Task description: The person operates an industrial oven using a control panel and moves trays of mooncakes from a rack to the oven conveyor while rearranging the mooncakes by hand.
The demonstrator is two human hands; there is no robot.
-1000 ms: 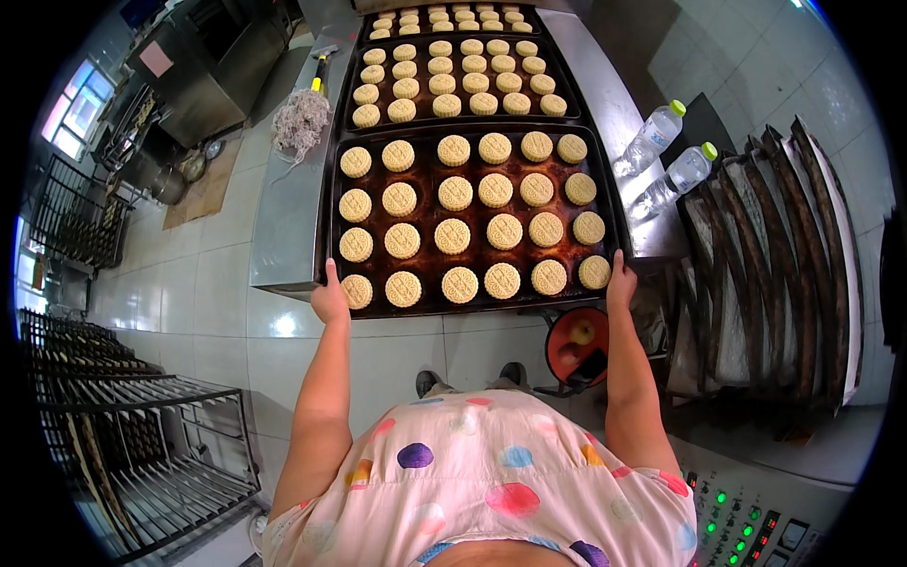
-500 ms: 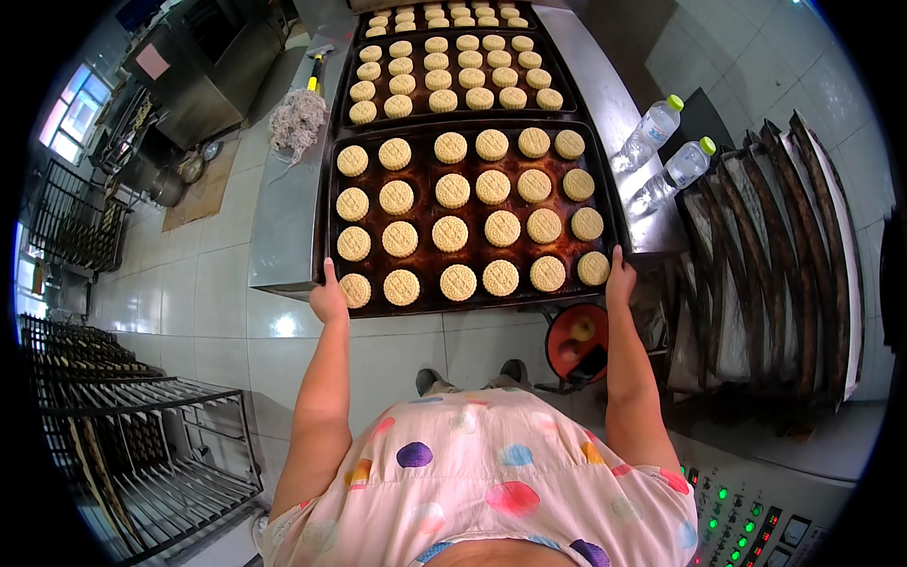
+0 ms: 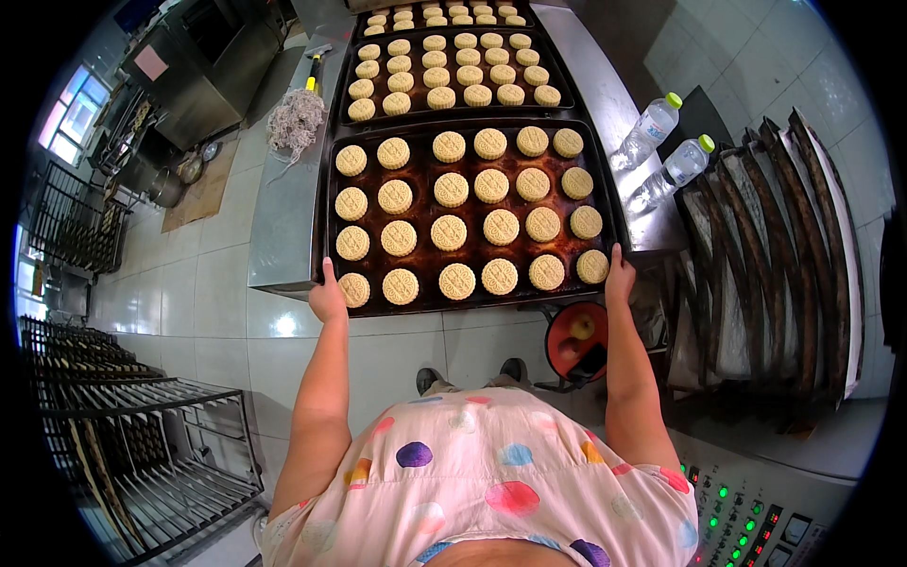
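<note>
Below the front tray (image 3: 425, 213), toward its near right corner, I have a red basin (image 3: 553, 342) with round fruit (image 3: 581, 327) in it. The left hand (image 3: 328, 299) is gripping the front tray at its near left corner, the right hand (image 3: 619, 283) at its near right; I see each thumb by the rim, but fingers tucked underneath are hidden from me. So the tray lies straight ahead of both hands, long axis running left to right between them, and I judge neither hand nearer. Its near rim seems to overhang the steel counter (image 3: 283, 227), and pale round cakes (image 3: 449, 232) stand on it, four rows of six. Right of the tray I pick out two clear bottles (image 3: 652, 125); left of its far corner, a grey string bundle (image 3: 296, 121). Beyond its far rim lies a second tray (image 3: 417, 88) of cakes, then a third tray (image 3: 388, 28).
</note>
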